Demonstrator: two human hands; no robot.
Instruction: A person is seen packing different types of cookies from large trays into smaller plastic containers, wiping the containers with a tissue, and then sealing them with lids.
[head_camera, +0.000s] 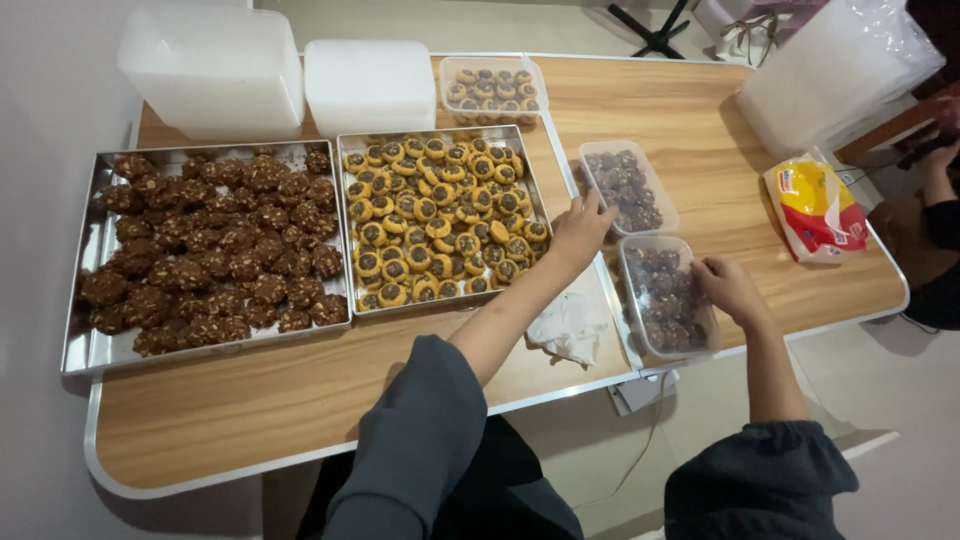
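- My left hand rests at the right rim of the middle tray, the one filled with yellow cookies with dark centres; the cookies lie just to the left of my fingers.
- Those fingers are bent and bunched toward the tray's edge; I cannot tell whether they pinch a cookie or only touch the rim.
- My right hand sits on the near tub, a clear plastic one half full of dark cookies, which lie directly under and to the left of that hand.
- The right fingers curl down over the tub's right rim, gripping it or steadying it; no cookie shows between them.
- The near tub runs lengthwise away from me, and a 2nd tub of dark cookies stands just beyond it, nearer my left hand than my right.
- Both forearms reach forward from dark sleeves, the left angled up and right across the desk, the right nearly straight ahead.
- A big tray of brown cookies lies well left of both hands.
- A crumpled white cloth lies on the desk between my arms, just below the left wrist.
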